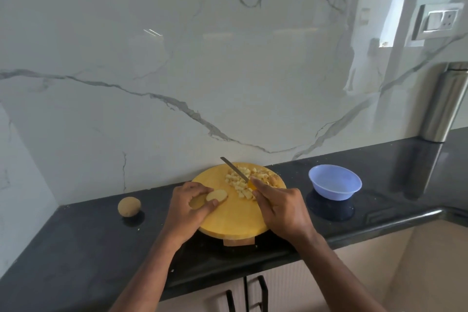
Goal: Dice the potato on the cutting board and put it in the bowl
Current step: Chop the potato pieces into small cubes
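At the worktop's (76,248) front edge sits the round cutting board (235,220). The left hand (188,208) grips potato slices (215,195) on its left side; the right hand (281,206) clasps a knife (234,169) (blade angled over the diced potato (249,180) at the board's far edge). The blue bowl (334,181) stands right of the board.

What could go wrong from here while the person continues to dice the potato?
The left hand holds a small potato slice with its fingers curled close around it, so the steel knife in the right hand might nick them. The pile of diced potato cubes lies near the far edge of the round yellow cutting board; some may fall onto the black counter.
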The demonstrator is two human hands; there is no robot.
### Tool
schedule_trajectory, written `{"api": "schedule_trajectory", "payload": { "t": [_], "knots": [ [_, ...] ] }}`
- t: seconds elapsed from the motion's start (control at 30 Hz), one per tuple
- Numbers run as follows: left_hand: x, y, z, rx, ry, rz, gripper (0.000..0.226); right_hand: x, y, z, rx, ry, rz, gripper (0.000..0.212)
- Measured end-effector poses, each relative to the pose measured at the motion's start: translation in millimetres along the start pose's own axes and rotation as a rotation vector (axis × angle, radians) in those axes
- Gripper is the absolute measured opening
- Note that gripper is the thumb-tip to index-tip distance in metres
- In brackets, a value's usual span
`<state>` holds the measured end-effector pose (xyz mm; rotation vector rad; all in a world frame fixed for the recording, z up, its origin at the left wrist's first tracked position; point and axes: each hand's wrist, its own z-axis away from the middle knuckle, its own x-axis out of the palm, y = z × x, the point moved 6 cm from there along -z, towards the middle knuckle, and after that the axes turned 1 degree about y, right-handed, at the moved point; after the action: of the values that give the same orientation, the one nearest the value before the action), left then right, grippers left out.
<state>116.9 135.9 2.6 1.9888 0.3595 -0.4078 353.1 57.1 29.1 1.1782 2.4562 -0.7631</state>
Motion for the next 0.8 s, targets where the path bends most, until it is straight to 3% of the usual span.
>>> {"api": "schedule_trajectory", "payload": {
  "t": [0.47,0.8],
  "knots": [
    [-4.3,10.6,6.6,-0.011,0.003,-0.032,0.024,-10.8,-12.9,-1.7,0.022,0.001,-0.006,0.037],
    [-5.1,16.3,8.0,0.010,0.030,-0.038,0.041,-14.1,-19.0,-2.2,0.017,-0.001,0.011,0.036]
  ]
}}
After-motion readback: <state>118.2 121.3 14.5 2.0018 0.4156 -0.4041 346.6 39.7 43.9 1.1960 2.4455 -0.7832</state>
